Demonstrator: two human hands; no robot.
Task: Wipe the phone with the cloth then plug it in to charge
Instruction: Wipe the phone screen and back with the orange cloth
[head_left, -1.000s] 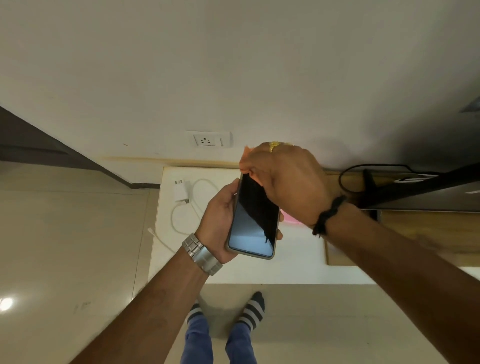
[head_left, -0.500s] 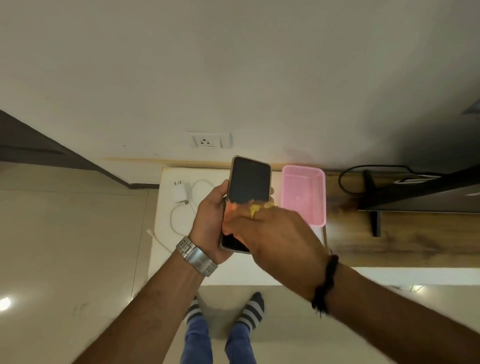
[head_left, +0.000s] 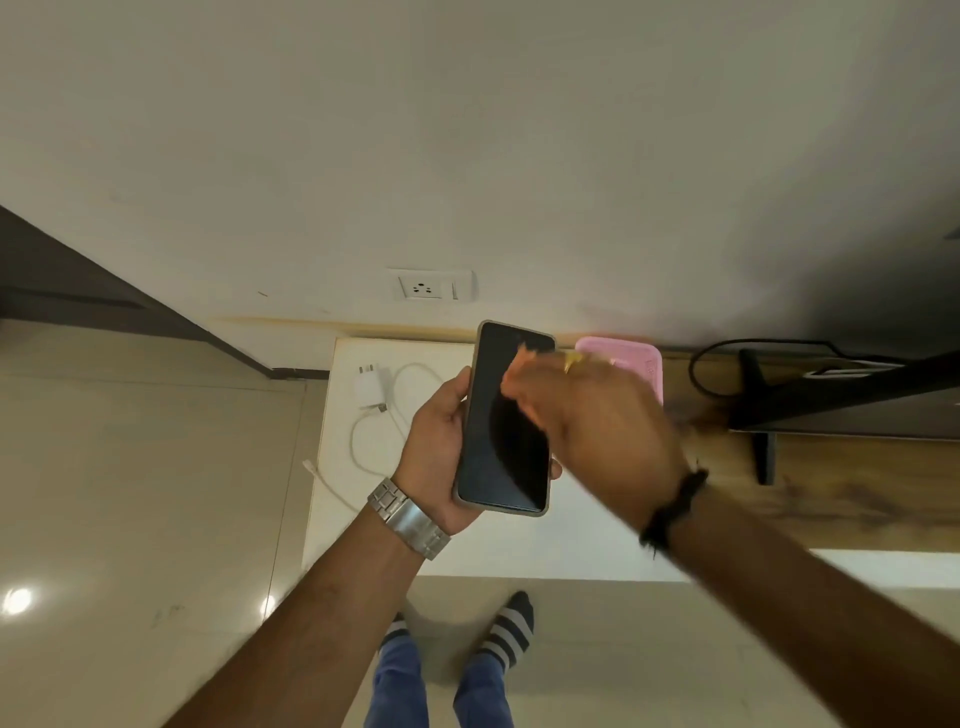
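- We see the phone at the centre of the frame, a dark slab with a blank, glossy black screen and a pale, beige-looking case edge around it, tilted slightly to the right at its top.
- Our left hand grips the phone from its left side, thumb along the left edge and fingertips showing past the right edge.
- Our right hand lies over the upper right part of the screen, blurred; something pale orange shows at its fingertips, but we cannot tell whether it is the cloth, nor how the fingers are curled.
- A metal watch sits on the left wrist and a black band on the right.
- Below the phone lies a white table, with a white charger and its looped cable at centre left.
- A pink basket stands at the table's far edge, partly hidden by the right hand.
- A wall socket is on the white wall above the table.
- At the right of the frame a wooden surface bears a dark screen on a stand.
- At the bottom, striped socks stand on the glossy tiled floor.
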